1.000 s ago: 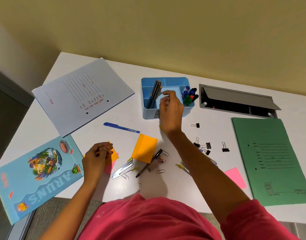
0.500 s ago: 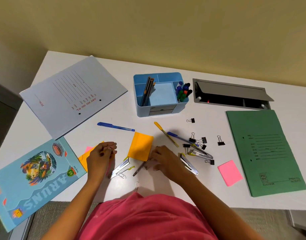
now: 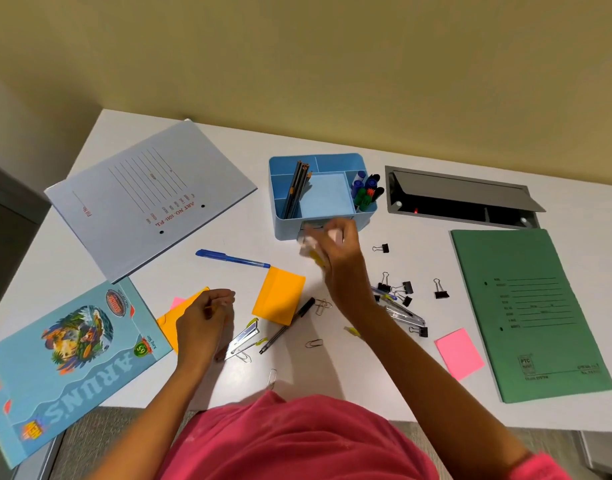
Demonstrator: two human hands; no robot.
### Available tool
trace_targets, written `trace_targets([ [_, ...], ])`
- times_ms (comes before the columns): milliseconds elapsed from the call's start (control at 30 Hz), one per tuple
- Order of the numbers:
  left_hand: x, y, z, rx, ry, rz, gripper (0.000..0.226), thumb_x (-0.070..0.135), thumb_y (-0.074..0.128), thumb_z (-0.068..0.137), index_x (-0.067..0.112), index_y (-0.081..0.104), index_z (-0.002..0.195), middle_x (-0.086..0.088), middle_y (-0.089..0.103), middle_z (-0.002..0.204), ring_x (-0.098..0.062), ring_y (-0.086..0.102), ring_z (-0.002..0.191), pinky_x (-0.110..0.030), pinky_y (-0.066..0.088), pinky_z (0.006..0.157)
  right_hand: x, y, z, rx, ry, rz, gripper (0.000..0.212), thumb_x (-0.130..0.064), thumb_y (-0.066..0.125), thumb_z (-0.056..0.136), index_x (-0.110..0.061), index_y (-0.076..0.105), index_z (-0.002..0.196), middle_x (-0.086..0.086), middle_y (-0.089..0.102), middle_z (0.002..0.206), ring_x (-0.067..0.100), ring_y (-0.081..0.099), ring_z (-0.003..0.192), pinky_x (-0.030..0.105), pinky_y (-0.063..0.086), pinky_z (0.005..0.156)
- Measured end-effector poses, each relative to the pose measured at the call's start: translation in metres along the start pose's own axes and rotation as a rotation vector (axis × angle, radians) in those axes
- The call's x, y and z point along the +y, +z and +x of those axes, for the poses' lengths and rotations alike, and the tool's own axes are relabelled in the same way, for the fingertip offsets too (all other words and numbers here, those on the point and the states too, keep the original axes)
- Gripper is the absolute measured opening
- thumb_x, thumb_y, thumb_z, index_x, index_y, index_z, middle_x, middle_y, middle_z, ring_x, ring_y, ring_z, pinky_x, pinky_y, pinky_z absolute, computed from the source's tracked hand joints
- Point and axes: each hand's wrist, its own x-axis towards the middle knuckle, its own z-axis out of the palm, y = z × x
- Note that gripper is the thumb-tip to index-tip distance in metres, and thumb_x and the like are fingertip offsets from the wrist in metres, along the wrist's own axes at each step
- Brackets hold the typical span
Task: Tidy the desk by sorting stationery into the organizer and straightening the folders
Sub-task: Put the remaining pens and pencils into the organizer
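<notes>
The blue organizer [image 3: 288, 230] stands at the back centre, with pencils [image 3: 296, 192] on its left, a blue note pad in the middle and markers [image 3: 365, 190] on its right. My right hand [image 3: 335, 258], blurred, hovers just in front of the organizer's drawer and grips a small pale thing [image 3: 306, 240]; a yellow pen [image 3: 316, 260] shows beneath it. My left hand [image 3: 202, 320] lies curled on an orange note [image 3: 167, 322], and what it may hold is hidden. A grey folder [image 3: 148, 199] lies askew at back left, a green folder [image 3: 529, 313] at right.
Loose on the desk are a blue pen [image 3: 232, 259], an orange pad [image 3: 278, 296], a black pen [image 3: 287, 325], a metal stapler [image 3: 244, 341], paper clips [image 3: 313, 342], binder clips [image 3: 396, 289] and a pink pad [image 3: 458, 353]. A blue notebook [image 3: 72, 355] overhangs the front left edge. An open cable tray [image 3: 460, 199] lies beside the organizer.
My right hand went from the organizer down to the clutter by the black pen, picked up a small pale thing and rose back toward the organizer's front. My left hand stayed put.
</notes>
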Motion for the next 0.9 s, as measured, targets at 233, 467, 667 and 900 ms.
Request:
trace_targets([
  [233, -0.013, 0.006, 0.007, -0.151, 0.216, 0.547, 0.059, 0.046, 0.052, 0.083, 0.019, 0.049, 0.136, -0.005, 0.040, 0.149, -0.026, 0.030, 0.141, -0.046, 0.028, 0.113, -0.014, 0.013, 0.072, -0.110, 0.122, 0.027, 0.022, -0.023, 0.052, 0.095, -0.022, 0.048, 0.117, 0.001, 0.049, 0.120, 0.016, 0.053, 0.113, 0.010, 0.049, 0.066],
  [467, -0.038, 0.010, 0.011, -0.206, 0.260, 0.724, 0.075, 0.061, 0.036, 0.084, 0.023, 0.029, 0.148, -0.001, 0.012, 0.160, -0.024, 0.011, 0.148, -0.049, 0.012, 0.117, -0.008, 0.043, 0.076, -0.290, 0.027, -0.348, 0.042, -0.008, 0.055, 0.094, -0.006, 0.038, 0.133, 0.015, 0.049, 0.131, 0.025, 0.050, 0.118, 0.034, 0.046, 0.098],
  [667, -0.040, 0.011, 0.010, -0.183, 0.273, 0.673, 0.063, 0.049, 0.040, 0.091, 0.022, 0.031, 0.147, -0.001, 0.014, 0.160, -0.024, 0.011, 0.148, -0.049, 0.010, 0.117, -0.002, 0.054, 0.064, -0.351, -0.035, -0.440, 0.035, -0.003, 0.055, 0.093, -0.003, 0.047, 0.127, 0.016, 0.050, 0.128, 0.029, 0.048, 0.119, 0.034, 0.041, 0.101],
  [900, -0.037, 0.013, 0.008, -0.152, 0.274, 0.641, 0.052, 0.038, 0.041, 0.097, 0.019, 0.036, 0.145, -0.003, 0.021, 0.158, -0.025, 0.016, 0.147, -0.048, 0.013, 0.117, -0.006, 0.051, 0.049, -0.352, -0.015, -0.415, 0.022, -0.007, 0.067, 0.084, -0.005, 0.064, 0.106, 0.012, 0.063, 0.106, 0.025, 0.057, 0.101, 0.033, 0.047, 0.089],
])
